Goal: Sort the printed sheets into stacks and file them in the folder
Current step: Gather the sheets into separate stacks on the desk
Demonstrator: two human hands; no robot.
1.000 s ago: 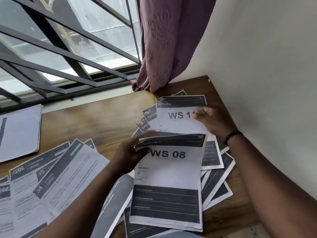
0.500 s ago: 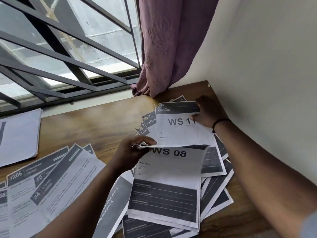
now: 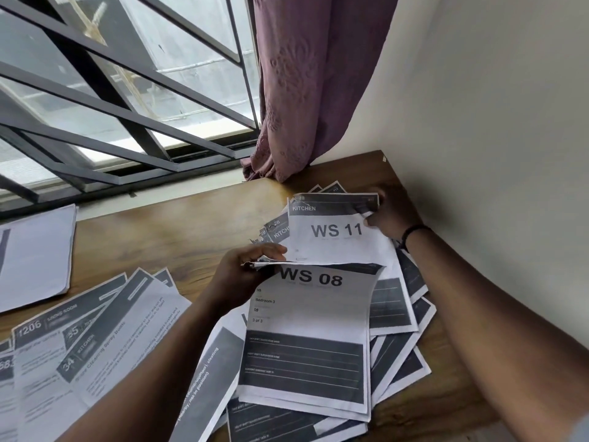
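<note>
Between my hands: my left hand pinches the top edge of the white printed sheet headed WS 08, now folded further over than a moment ago. My right hand, moved up since, grips the white KITCHEN sheet marked WS 11 at its right corner. Sorting continues; both lie on the loose pile at the brown wooden table corner.

"KITCHEN WS 11" on far sheet, "WS 08, Bedroom 3" on near sheet

Matt paper sheets, glossy wood table, embossed cloth curtain.
</note>
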